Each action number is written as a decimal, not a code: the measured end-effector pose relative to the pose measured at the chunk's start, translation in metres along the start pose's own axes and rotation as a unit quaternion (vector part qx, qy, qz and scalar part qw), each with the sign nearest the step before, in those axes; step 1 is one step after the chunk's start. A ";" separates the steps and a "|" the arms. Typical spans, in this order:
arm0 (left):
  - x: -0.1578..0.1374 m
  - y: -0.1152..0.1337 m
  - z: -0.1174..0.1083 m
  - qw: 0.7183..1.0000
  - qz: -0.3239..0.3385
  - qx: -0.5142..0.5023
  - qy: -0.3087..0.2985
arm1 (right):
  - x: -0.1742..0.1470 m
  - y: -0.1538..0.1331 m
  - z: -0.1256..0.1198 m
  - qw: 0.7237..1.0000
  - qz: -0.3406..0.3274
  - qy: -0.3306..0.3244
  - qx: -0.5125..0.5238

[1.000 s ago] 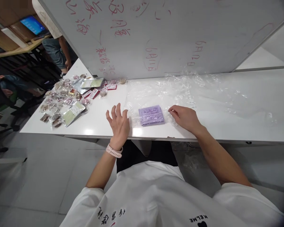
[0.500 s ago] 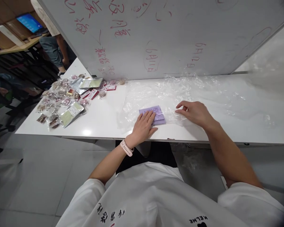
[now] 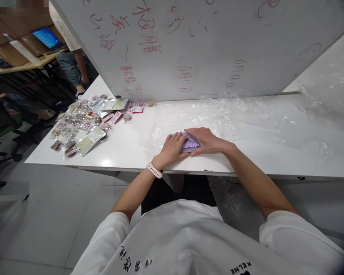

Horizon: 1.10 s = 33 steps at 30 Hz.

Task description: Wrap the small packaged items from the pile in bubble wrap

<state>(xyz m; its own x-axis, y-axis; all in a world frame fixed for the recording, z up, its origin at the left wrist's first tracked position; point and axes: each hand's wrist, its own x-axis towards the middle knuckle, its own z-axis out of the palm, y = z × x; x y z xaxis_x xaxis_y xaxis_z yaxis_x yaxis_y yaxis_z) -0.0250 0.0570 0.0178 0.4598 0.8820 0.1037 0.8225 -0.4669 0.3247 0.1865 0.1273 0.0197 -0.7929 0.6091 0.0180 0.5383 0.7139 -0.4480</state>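
Observation:
A flat purple packet [image 3: 191, 142] lies on the white table under clear plastic film [image 3: 172, 120], near the front edge. My left hand [image 3: 172, 148], with a pink watch band on its wrist, grips the packet's left side, fingers over its top. From the right, my right hand [image 3: 205, 140] holds the opposite side, its thumb at the near edge and its fingers at the far edge. Both hands partly cover the packet, so I cannot tell whether it is one piece or a stack.
A pile of small wrapped packets [image 3: 74, 118] spreads over the table's left end, with a pale green pouch [image 3: 91, 141] in front. A whiteboard [image 3: 166, 49] with red writing stands along the back. Clear film runs off to the right. A seated person [image 3: 71, 65] is beyond, at left.
My right hand has moved left from the film and taken hold of the purple packet's right side. My left hand stays on the packet. The view has shifted slightly.

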 end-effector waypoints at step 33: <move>0.039 -0.016 0.013 0.996 -0.030 0.081 0.035 | -0.022 -0.019 0.008 0.901 0.263 0.281 -0.200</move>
<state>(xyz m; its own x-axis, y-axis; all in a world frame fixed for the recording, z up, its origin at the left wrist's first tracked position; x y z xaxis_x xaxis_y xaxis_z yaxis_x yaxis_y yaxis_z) -0.0159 0.0980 0.0047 0.3879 0.9083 0.1566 0.8936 -0.4123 0.1776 0.1915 0.0972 0.0212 -0.1885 0.8983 0.3968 0.9463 0.2742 -0.1714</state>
